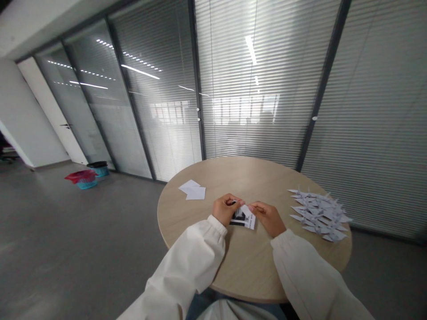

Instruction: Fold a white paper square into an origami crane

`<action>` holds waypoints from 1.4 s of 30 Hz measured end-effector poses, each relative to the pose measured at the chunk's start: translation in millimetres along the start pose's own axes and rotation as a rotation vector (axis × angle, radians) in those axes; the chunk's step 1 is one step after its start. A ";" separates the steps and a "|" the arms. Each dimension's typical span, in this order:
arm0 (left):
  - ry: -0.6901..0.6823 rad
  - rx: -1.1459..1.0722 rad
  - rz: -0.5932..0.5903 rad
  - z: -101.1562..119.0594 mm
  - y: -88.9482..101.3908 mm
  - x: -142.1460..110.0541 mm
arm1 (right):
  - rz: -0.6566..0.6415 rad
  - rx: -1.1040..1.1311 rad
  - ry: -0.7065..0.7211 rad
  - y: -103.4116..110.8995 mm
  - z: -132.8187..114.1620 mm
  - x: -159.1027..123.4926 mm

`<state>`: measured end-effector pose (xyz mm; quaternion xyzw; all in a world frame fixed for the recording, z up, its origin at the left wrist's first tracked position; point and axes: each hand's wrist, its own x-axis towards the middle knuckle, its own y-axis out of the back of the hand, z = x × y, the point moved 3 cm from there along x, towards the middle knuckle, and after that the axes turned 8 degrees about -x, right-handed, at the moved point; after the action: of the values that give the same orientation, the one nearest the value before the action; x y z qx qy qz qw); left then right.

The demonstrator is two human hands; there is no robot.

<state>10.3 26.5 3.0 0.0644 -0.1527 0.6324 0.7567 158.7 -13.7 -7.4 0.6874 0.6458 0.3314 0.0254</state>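
Note:
A small printed sheet of paper (pixel 247 221), black and white on its visible side, lies low over the table between my hands. Its upper part is turned over, showing a plain white flap. My left hand (pixel 227 208) pinches the upper left edge between thumb and fingers. On the other side, my right hand (pixel 267 217) pinches the upper right edge near the flap, its fingertips close to those of the left. The fingers hide part of the sheet's top edge.
Several folded paper cranes (pixel 320 213) crowd the right side of the round wooden table (pixel 233 171). Two white paper pieces (pixel 196 193) overlap at the left. Two bins, one with a red liner (pixel 82 176), stand on the floor near the glass wall (pixel 253 80).

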 end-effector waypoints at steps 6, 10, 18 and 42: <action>0.019 0.006 -0.071 3.3 -4.4 -3.8 | -0.035 0.033 -0.004 -0.8 -3.3 -1.1; 0.041 -0.016 -0.087 3.9 -6.7 -5.6 | -0.009 -0.018 0.031 2.7 -9.1 -3.1; 0.033 -0.023 -0.090 1.4 -6.0 -2.0 | 0.038 -0.026 0.002 3.0 -8.8 -2.4; -0.111 0.131 -0.028 12.0 3.9 0.7 | -0.024 0.050 -0.025 -0.3 -2.9 -0.4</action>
<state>4.8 24.4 14.2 0.1506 -0.1517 0.6260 0.7500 157.1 -15.1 -5.4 0.6842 0.6616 0.3062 0.0204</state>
